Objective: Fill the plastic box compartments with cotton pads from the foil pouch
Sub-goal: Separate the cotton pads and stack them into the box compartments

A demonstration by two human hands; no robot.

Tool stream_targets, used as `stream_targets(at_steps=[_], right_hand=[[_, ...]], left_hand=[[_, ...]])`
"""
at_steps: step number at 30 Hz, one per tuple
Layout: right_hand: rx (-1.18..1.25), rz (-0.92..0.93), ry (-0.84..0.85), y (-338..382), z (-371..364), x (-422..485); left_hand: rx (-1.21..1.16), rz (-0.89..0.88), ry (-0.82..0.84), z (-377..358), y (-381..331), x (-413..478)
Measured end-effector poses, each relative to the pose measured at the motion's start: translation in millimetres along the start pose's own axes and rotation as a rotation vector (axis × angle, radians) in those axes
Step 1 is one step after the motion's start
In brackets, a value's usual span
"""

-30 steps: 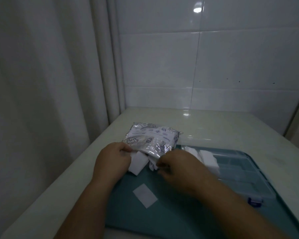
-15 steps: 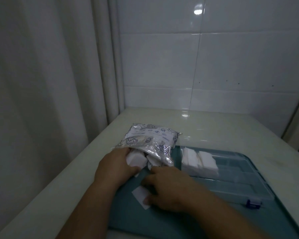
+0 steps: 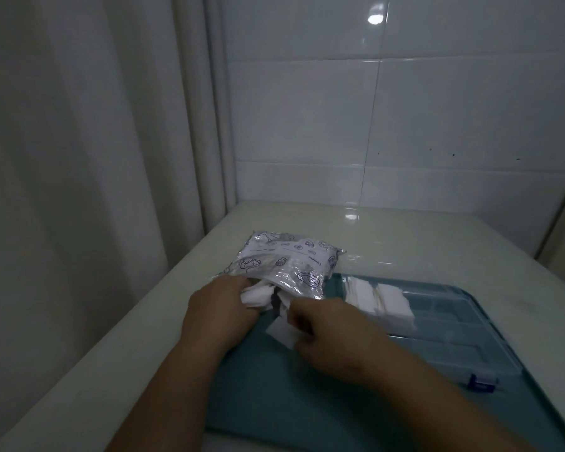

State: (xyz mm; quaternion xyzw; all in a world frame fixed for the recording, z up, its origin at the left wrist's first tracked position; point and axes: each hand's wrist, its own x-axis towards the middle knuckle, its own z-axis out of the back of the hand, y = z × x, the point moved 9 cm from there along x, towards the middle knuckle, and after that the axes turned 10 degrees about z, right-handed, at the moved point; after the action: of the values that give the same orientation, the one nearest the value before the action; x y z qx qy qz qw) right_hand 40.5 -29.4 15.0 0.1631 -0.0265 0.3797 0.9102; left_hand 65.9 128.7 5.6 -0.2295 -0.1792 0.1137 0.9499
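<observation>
The white cotton pads, a soft crumpled bunch, sit just left of the frame's centre at the mouth of the crinkled silver foil pouch with blue printed drawings. The left hand grips that bunch, fingers curled round it. Just below and to the right, a single flat square white pad lies on the teal mat. The right hand is over it with fingers curled. Whether they actually pinch the pad cannot be told.

To the right of centre, the clear plastic compartment box holds a neat white stack of pads in its upper-left compartments. The rest look unfilled.

The likely trouble is the bunch itself. The pads are thin and light, and a squeezed handful can fan out, crease or shed singles onto the mat on the way across. The open pouch lies loose on the pale table with neither hand clearly pinning it, so a pull may drag it or spill more pads. A crumpled bunch may also sit proud of a compartment.
</observation>
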Motion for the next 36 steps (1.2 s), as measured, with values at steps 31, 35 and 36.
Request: stream_targets(at_steps=[31,35,36], right_hand=[[0.564,-0.379,-0.531,-93,61,-37],[0.735,-0.381,-0.621,-103,63,-42],[0.790,-0.388,-0.649,-106,63,-43]], left_hand=[[-0.936,0.237,0.326,-3,-52,6],[-1.147,0.295,0.543,-35,-70,9],[-1.205,0.306,0.585,-41,-77,11]])
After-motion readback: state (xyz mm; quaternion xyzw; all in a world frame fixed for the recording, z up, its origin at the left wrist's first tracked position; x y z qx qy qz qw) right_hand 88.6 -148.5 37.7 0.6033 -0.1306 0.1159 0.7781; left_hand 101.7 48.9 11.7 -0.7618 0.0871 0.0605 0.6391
